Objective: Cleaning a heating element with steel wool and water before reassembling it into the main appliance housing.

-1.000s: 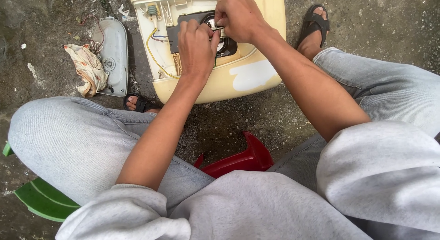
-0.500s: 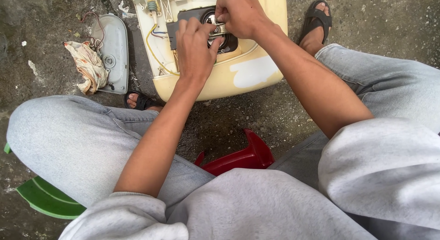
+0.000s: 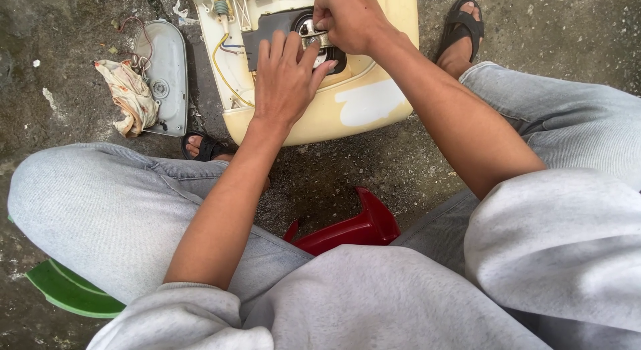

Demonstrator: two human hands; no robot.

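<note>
A cream-coloured appliance housing lies opened on the concrete ground, showing yellow and blue wires and a black round fitting with a metal part in it. My left hand rests flat on the housing, fingers spread over the black fitting. My right hand reaches in from the upper right and pinches the small metal part with its fingertips. What lies under my palms is hidden.
A grey cover plate and a crumpled patterned rag lie to the left. I sit on a red plastic stool, with a green plastic object at lower left. My sandalled feet flank the housing.
The view has shifted slightly. My left hand has flattened and slid a little over the black fitting; my right hand stays pinched on the metal part.
</note>
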